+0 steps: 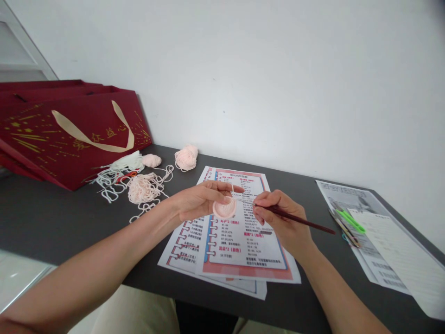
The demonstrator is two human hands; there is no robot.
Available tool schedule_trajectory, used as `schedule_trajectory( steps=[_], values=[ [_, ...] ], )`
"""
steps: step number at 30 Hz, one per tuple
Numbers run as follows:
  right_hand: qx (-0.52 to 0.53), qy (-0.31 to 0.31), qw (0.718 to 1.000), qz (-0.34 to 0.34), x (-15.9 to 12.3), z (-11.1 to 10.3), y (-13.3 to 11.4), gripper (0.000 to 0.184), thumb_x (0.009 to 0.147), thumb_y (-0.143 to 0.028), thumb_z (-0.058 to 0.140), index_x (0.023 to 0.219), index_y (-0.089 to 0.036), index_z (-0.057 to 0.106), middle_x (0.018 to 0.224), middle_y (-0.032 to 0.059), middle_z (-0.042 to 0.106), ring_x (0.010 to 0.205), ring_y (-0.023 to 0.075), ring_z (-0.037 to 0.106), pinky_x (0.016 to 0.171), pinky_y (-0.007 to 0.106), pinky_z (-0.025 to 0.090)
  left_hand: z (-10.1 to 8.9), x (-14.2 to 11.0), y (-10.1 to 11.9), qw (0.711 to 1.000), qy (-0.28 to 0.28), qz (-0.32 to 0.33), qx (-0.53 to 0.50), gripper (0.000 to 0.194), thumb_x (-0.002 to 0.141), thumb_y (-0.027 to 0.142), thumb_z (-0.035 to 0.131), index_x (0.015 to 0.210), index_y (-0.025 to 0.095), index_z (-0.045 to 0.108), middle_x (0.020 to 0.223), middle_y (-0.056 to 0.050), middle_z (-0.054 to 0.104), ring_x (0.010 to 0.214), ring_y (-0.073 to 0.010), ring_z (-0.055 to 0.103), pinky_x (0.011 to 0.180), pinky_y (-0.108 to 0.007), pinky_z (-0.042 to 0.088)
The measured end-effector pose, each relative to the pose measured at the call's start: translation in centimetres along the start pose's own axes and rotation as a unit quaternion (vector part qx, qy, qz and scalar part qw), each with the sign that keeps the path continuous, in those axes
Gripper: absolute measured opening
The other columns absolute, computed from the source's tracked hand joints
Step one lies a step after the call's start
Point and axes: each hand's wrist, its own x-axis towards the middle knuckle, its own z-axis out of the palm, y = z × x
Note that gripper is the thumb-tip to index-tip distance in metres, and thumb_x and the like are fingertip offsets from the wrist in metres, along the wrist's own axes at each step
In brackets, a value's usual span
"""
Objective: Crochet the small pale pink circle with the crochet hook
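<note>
A small round piece of pale pink crochet (224, 209) is pinched in my left hand (205, 198), its thumb on the upper edge. A strand of pink yarn (232, 187) runs up over the fingers of that hand. My right hand (282, 215) grips a crochet hook (299, 217) with a dark brown handle, held like a pen. Its thin metal tip points left to the edge of the crochet piece; whether it sits in a stitch I cannot tell. Both hands are above the printed pattern sheets (243, 266).
Pink yarn balls (186, 157) and a loose pink tangle (142, 188) lie at the left beside white yarn (128, 162). Dark red gift bags (69, 134) stand behind them. At the right are papers (399, 246), a bright green tool (350, 221) and pens. A white wall closes off the back.
</note>
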Motion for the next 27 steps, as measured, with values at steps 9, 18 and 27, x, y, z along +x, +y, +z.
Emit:
schedule_trajectory(
  steps=[9,18,27],
  values=[
    [0.143,-0.019,0.985,0.094,0.6,-0.3,-0.7,0.008,0.074,-0.016,0.069,0.073,-0.02,0.062,0.067,-0.0015,0.06,0.048,0.0089,0.047,0.045,0.024,0.032,0.0,-0.2,0.4,0.997,-0.012,-0.005,0.074,0.033,0.063,0.014,0.073,0.096,0.013,0.071,0.067,-0.001,0.059,0.057,-0.0092,0.053,0.054,-0.022,0.041],
    [0.282,0.044,0.942,0.174,0.7,1.7,-0.4,0.009,0.077,-0.016,0.062,0.072,-0.019,0.056,0.06,-0.0023,0.059,0.049,0.0084,0.046,0.043,0.02,0.034,1.4,0.5,-1.9,0.936,0.122,0.211,0.254,0.032,0.074,0.021,0.066,0.105,0.015,0.062,0.067,0.005,0.05,0.061,-0.0085,0.046,0.061,-0.025,0.034],
    [0.134,0.062,0.986,0.072,0.2,1.6,0.0,0.011,0.08,-0.013,0.061,0.072,-0.02,0.055,0.057,-0.0044,0.056,0.047,0.0085,0.047,0.044,0.022,0.035,1.7,0.5,-2.2,0.948,0.131,0.198,0.21,0.031,0.073,0.02,0.067,0.104,0.014,0.062,0.067,0.005,0.05,0.062,-0.0082,0.045,0.062,-0.024,0.033]
  ],
)
